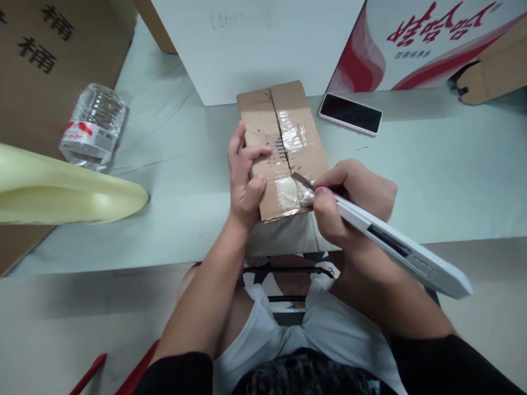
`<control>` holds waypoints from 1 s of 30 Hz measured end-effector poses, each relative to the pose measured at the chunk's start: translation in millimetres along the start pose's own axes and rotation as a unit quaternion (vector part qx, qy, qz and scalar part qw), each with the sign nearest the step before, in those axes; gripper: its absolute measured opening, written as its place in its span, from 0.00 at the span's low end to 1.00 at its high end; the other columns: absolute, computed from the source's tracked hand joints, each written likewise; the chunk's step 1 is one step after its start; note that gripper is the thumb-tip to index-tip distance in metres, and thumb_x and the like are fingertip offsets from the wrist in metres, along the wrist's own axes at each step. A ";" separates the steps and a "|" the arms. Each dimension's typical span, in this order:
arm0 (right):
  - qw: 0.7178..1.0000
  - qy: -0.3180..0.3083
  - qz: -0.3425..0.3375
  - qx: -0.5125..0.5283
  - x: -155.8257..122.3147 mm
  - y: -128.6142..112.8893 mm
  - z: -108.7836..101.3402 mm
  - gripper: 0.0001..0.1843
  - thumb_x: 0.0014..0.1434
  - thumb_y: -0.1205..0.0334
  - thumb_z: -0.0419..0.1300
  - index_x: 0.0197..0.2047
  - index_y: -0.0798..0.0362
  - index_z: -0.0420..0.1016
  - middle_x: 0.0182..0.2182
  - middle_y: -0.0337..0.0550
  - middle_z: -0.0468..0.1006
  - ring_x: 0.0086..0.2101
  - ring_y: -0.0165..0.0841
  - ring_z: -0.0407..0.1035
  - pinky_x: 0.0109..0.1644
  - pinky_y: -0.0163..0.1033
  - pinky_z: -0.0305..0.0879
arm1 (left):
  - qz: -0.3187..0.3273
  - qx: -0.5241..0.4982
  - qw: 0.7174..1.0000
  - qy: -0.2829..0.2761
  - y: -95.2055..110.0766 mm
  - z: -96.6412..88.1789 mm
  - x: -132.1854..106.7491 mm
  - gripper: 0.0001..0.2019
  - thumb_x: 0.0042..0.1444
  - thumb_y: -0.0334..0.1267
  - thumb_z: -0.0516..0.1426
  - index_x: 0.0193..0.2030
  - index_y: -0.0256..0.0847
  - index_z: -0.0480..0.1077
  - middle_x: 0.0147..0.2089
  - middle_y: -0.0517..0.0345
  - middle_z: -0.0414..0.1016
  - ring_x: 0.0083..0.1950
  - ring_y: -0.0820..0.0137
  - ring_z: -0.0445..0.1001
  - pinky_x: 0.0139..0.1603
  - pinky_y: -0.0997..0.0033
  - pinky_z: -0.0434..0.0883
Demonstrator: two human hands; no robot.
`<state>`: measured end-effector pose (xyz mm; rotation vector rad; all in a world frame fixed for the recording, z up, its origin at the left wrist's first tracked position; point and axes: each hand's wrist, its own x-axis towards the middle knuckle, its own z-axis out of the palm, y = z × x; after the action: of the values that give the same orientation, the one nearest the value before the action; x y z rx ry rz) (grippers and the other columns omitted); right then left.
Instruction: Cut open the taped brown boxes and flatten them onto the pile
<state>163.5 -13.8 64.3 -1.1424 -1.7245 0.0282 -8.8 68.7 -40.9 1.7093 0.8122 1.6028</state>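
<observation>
A small brown cardboard box (263, 118) lies on the pale table, its top flaps sealed with clear tape (294, 134) along the middle seam. My left hand (245, 175) is wrapped round the box's left side, thumb and fingers pressing on the top. My right hand (349, 200) grips a white utility knife (405, 249). The knife's metal blade (301, 180) rests on the tape at the near end of the box.
A dark phone (351, 113) lies right of the box. A clear water bottle (93, 126) lies on its side at the left, above a pale yellow curved object (61, 189). A white panel (255, 49) and printed cardboard cartons stand behind. The table's near edge (123, 263) runs below.
</observation>
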 end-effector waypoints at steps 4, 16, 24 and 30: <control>1.000 0.002 -0.003 -0.006 -0.8 -0.3 2.4 0.08 0.55 0.71 0.57 0.29 0.49 0.65 0.20 0.33 0.68 0.20 0.26 0.62 0.24 0.34 0.62 | 0.000 -0.003 1.000 0.002 -1.9 1.0 -0.1 0.25 0.60 0.70 0.58 0.52 0.56 0.75 0.79 0.64 0.59 0.82 0.48 0.54 0.83 0.42 0.57; 1.000 0.011 0.003 0.001 -3.9 1.3 7.8 0.07 0.55 0.70 0.57 0.28 0.49 0.65 0.20 0.33 0.69 0.19 0.26 0.60 0.23 0.34 0.58 | 0.006 0.016 1.000 -0.011 -0.1 -1.4 -0.1 0.24 0.61 0.70 0.56 0.54 0.59 0.75 0.81 0.70 0.57 0.83 0.50 0.53 0.84 0.43 0.56; 1.000 0.014 0.001 0.027 -1.2 0.1 7.6 0.08 0.53 0.69 0.56 0.25 0.49 0.64 0.18 0.32 0.66 0.18 0.24 0.56 0.21 0.34 0.54 | -0.002 0.016 1.000 -0.007 3.8 -0.5 0.3 0.24 0.61 0.70 0.56 0.53 0.59 0.75 0.80 0.68 0.58 0.82 0.49 0.54 0.83 0.45 0.58; 0.998 0.026 0.039 0.036 -3.6 -0.9 10.6 0.08 0.53 0.69 0.56 0.25 0.48 0.63 0.18 0.33 0.67 0.18 0.26 0.57 0.22 0.36 0.56 | -0.010 0.015 1.000 -0.008 5.0 -2.1 1.2 0.26 0.60 0.71 0.56 0.53 0.56 0.75 0.79 0.66 0.59 0.82 0.47 0.54 0.83 0.43 0.57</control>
<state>155.1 -11.8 57.2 -1.1469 -1.6210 0.1067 -10.8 66.8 -36.1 1.7275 0.8483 1.5682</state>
